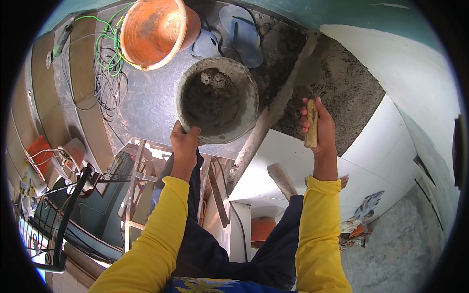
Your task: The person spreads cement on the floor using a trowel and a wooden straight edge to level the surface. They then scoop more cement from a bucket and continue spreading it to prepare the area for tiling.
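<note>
My left hand (185, 149) grips the near-left rim of a round, mortar-crusted bucket (251, 100). Wet grey mortar (210, 105) lies inside it, heaped toward the far side. To the right, my right hand (323, 126) is closed around the wooden handle of a trowel (311, 128). The trowel's blade points away from me over a bed of spread mortar (354, 85) and is hard to tell from the grey behind it. White tiles (373, 124) border that bed on its near side.
An orange bucket (190, 29) lies tipped at the far left, with blue flip-flops (244, 34) beside it. Cables (110, 90) coil near stair steps (83, 53). A ladder (131, 210) stands below left, by a black railing (61, 234). A pale cylindrical piece (281, 179) rests near my leg.
</note>
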Available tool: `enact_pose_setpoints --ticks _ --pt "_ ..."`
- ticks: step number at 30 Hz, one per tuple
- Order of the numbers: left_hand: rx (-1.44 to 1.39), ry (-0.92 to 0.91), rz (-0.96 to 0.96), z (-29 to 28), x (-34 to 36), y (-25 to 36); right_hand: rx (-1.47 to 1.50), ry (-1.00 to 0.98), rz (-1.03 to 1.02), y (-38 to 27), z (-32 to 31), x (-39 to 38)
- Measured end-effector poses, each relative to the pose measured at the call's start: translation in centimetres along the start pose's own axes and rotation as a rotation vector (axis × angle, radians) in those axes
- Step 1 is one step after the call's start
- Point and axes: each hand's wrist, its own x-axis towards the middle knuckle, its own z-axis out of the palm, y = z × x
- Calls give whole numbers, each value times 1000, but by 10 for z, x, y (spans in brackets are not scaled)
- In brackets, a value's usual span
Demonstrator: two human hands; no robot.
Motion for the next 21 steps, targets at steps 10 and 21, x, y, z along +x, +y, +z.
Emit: enact_pose_setpoints --ticks 10,21 --pt "-44 56 -49 11 -12 8 -182 75 87 56 26 -8" --pt "-41 32 -24 3 -3 -2 -126 169 260 70 -4 -13"
